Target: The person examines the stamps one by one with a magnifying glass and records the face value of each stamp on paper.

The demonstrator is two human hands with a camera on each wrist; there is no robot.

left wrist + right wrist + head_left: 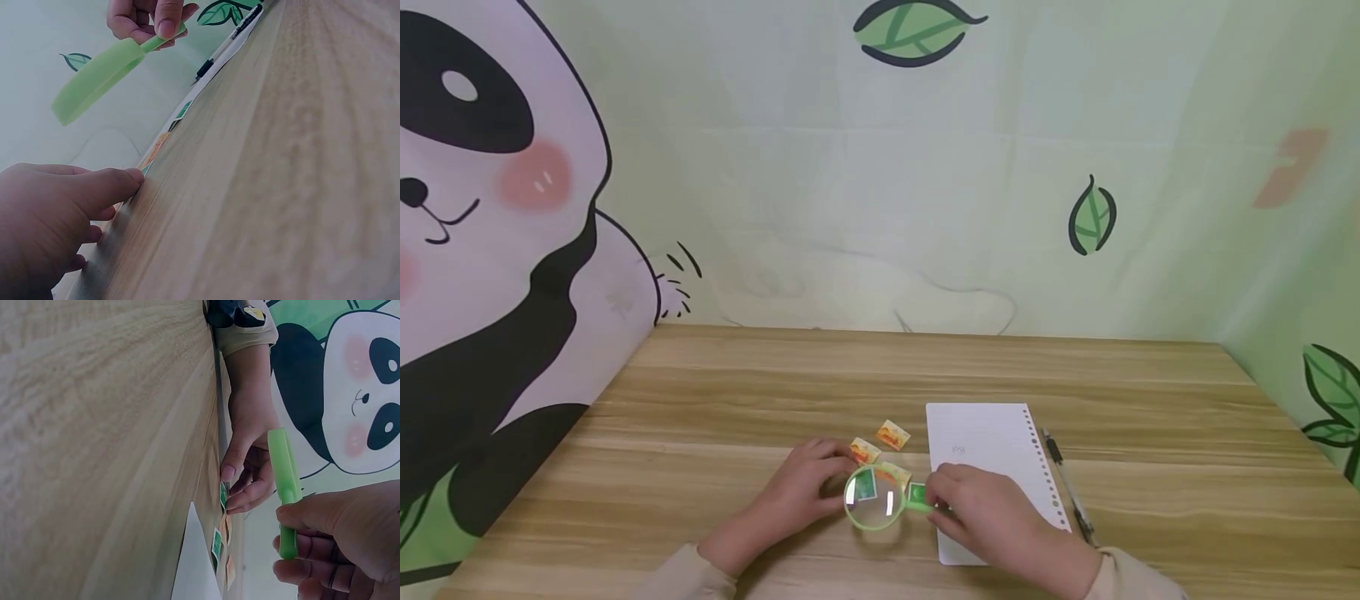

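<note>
My right hand [988, 508] pinches the short handle of a green-rimmed magnifying glass [875, 528], its lens held above the table over small stamps. Through the lens a green stamp [866, 484] shows. Resting on the table left of the lens, my left hand [797, 483] has its thumb and fingers spread at the edge of the stamps. In the right wrist view, its thumb tip lies right at a green stamp [223, 495]. Orange stamps [892, 435] lie just beyond the lens, and another green stamp [917, 493] is partly behind the magnifier's handle.
A white loose-leaf sheet [977, 429] with punched holes and a little handwriting lies under the right hand. Along its right side is a black-and-clear pen [1067, 479]. The wooden table [737, 375] meets a wall covering [760, 167] printed with a panda and leaves.
</note>
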